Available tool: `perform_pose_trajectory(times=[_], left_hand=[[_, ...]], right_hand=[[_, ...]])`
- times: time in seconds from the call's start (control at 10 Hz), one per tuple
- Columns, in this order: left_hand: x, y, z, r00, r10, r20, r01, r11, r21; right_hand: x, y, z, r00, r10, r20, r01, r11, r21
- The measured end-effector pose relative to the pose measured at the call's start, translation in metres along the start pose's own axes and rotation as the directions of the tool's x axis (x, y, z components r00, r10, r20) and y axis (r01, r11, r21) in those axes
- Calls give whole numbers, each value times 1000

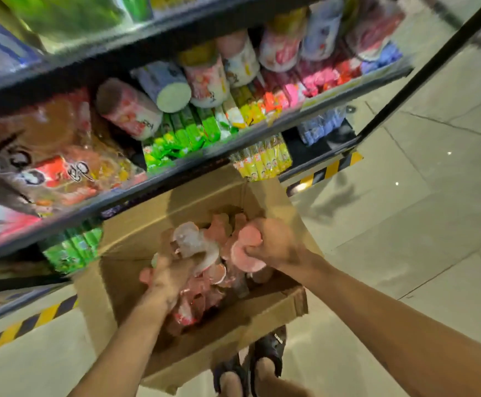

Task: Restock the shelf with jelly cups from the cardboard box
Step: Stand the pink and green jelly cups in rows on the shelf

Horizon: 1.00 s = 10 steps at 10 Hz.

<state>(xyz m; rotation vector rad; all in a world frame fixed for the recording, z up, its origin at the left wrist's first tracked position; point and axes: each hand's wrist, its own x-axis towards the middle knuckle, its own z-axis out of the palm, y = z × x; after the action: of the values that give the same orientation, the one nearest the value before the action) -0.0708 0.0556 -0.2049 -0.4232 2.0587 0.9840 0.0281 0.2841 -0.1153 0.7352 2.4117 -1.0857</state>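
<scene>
Pink jelly cups (202, 270) lie heaped in the open cardboard box (262, 319), which stands on the floor (405, 239) against the foot of the shelf (193, 164). Both hands are down in the heap. The right hand (273, 245) has its fingers curled round a few pink cups at the right of the pile. The left hand (167, 279) is among the cups at the left with fingers bent, seemingly gripping some, though motion blur hides exactly what it holds.

This looks like the gathering step. To do it well, each hand should close on only as many cups as it can hold firmly, by the bodies and not the thin lid rims, so none slip out on the lift. Lift straight up past the box flaps before swinging toward the shelf, since the lower shelf edge overhangs the box closely.

The shelf above is crowded with green packets (187, 133) and tall tubs (127, 110); the pictures do not show which gap is meant for the cups. The person's dark sandals (265, 353) are just beside the box.
</scene>
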Motion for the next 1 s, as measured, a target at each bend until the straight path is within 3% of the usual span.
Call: perform_pose_trajectory(times=[0.1,0.2,0.5,0.6,0.7,1.0], left_hand=[[-129,100,-28,964,247,95,-247,969,-15],[-165,128,-52,909,408,87,-409,912,5],[-290,250,-122,760,645,80,-644,764,-44],[-325,283,-141,731,676,91,-674,737,-52],[-374,316,-160,676,736,29,-733,676,-72],[-521,408,-224,496,868,18,-868,496,30]], right_hand=[[-35,-30,-51,993,-92,-71,86,993,-85],[-70,-58,-100,971,-203,-130,190,976,-102],[-161,-178,-252,936,-329,-126,282,914,-291],[-193,-211,-301,888,-415,-198,333,877,-346],[-234,-249,-347,845,-481,-232,366,838,-405],[-346,-354,-467,705,-621,-343,442,763,-472]])
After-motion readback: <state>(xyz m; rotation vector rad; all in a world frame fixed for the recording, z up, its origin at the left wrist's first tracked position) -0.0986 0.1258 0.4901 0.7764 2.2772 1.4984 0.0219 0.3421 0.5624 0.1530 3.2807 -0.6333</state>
